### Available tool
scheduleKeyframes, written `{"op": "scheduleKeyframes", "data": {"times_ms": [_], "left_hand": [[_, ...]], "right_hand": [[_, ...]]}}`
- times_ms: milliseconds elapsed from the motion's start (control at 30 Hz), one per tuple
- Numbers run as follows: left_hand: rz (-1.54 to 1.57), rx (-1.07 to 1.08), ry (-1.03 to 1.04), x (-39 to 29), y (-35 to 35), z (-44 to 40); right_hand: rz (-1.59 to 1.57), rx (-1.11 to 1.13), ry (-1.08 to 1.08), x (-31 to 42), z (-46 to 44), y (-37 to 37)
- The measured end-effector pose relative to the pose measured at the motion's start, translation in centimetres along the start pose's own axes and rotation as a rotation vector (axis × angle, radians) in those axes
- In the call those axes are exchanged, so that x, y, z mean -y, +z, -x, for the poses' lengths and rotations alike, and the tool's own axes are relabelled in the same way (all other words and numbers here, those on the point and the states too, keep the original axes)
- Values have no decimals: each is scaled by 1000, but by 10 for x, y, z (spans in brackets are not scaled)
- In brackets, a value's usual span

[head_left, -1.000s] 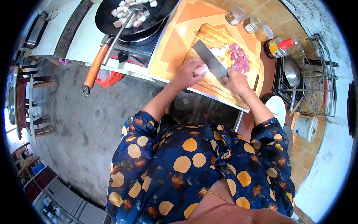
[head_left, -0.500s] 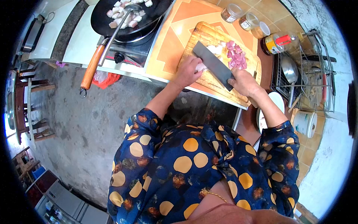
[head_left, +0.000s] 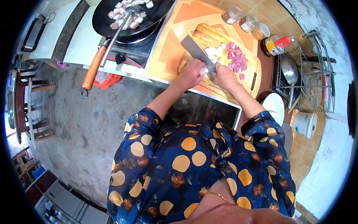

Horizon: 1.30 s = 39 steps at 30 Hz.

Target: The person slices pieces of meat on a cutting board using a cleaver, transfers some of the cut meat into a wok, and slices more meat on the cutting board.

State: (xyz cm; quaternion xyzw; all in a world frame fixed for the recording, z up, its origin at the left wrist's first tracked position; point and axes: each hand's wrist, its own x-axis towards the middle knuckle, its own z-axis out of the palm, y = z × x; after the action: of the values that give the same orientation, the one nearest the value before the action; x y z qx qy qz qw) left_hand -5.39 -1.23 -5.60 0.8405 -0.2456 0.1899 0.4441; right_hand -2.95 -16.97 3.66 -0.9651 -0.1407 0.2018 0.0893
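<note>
My right hand grips a cleaver, its broad dark blade slanting up and left over the wooden cutting board. Close beside the blade, my left hand is closed, with a whitish chunk of fatty meat showing at its fingertips. Beyond the blade lie white fatty cubes. To their right is a pile of red meat pieces, with one small bit lying apart nearer the board's edge. The cleaver's handle is mostly hidden in my right hand.
At the upper left, a black wok on a gas stove holds white meat cubes and a metal ladle. Jars line the tiled wall. A wire rack and a white plate are at the right.
Both hands have drawn closer together. My right hand and the cleaver have shifted left, the blade now lying further left across the board. More of the white plate shows.
</note>
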Motion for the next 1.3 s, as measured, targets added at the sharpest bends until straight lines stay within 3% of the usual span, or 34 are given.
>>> {"op": "scheduleKeyframes", "data": {"times_ms": [200,433,867,1300], "left_hand": [[-6,-197,-37,11,3,-1],[70,-138,-27,12,1,7],[15,-205,-43,12,-1,5],[42,-127,-54,9,-6,2]], "right_hand": [[-63,77,80,-18,15,-5],[-11,-80,31,-21,28,-28],[81,110,-58,-7,41,-52],[66,81,-61,8,0,-10]]}}
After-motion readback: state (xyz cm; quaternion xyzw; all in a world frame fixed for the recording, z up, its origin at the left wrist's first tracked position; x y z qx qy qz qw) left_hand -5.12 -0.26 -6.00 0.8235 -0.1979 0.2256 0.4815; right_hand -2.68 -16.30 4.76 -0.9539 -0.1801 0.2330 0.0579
